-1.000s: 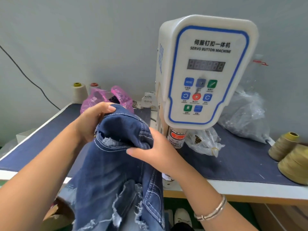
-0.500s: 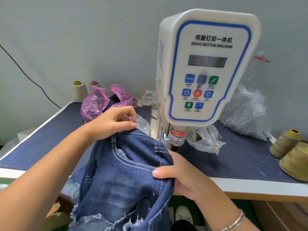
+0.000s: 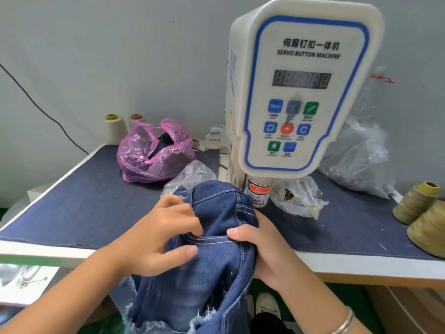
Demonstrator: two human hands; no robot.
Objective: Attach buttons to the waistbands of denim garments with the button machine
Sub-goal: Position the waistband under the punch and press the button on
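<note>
A blue denim garment (image 3: pixel 212 261) with white stitching and frayed hems hangs over the table's front edge, its waistband bunched up just in front of the white servo button machine (image 3: pixel 298 92). My left hand (image 3: pixel 156 239) grips the waistband from the left, thumb below and fingers curled on top. On the right side my right hand (image 3: pixel 262 251) holds the fabric, thumb pressed on a stitched seam. The machine's punch head (image 3: pixel 258 192), with a red warning label, sits directly behind the denim. A small metal stud shows near my left fingertips.
A pink plastic bag (image 3: pixel 154 153) and a clear bag (image 3: pixel 190 175) lie behind the garment on the blue-covered table (image 3: pixel 84 206). Clear bags (image 3: pixel 298 198) of parts sit right of the machine. Thread cones stand at the back left (image 3: pixel 113 128) and far right (image 3: pixel 419 203).
Both hands brought the waistband up and forward toward the machine head. My left hand shifted from the far edge down onto the near waistband; my right hand slid up to the seam.
</note>
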